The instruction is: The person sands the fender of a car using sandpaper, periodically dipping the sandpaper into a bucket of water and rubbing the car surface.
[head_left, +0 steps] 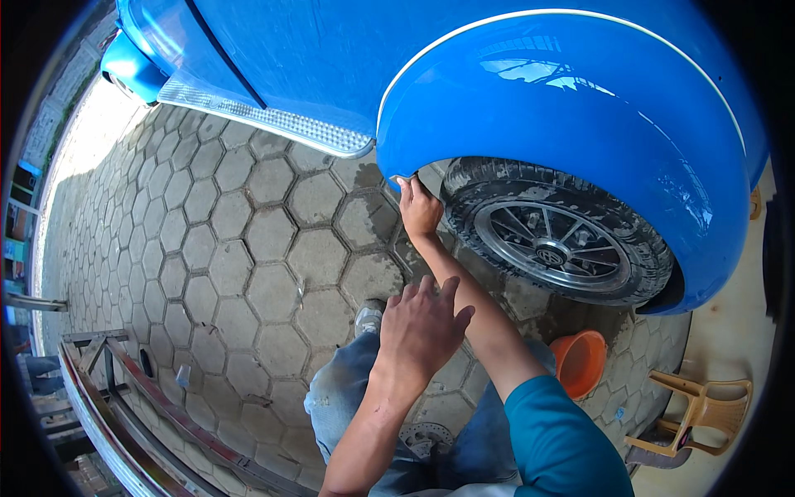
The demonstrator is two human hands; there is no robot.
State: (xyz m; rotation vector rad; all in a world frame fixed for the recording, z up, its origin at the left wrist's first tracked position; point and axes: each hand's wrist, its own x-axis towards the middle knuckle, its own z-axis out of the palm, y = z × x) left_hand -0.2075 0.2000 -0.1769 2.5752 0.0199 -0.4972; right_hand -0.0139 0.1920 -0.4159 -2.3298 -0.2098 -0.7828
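A glossy blue car fender (530, 99) with a white trim line arches over a wet, dark tyre (476, 195) and its spoked silver wheel (551, 248). At the fender's lower left corner, my right hand (421, 207) is closed, thumb and fingers pinched on the edge. Whether a small thing is also in those fingers I cannot make out. My left hand (424, 323) hovers nearer to me, palm down and open, fingers spread and holding nothing. It overlaps my right forearm in the view. The right arm wears a teal sleeve (555, 431).
A ribbed metal running board (273, 122) extends left from the fender. An orange bucket (580, 364) stands beside the wheel, and a tan plastic chair (704, 410) at lower right. A metal frame (149, 398) lies at lower left on hexagonal paving (248, 232). A perforated disc (426, 435) sits between my legs.
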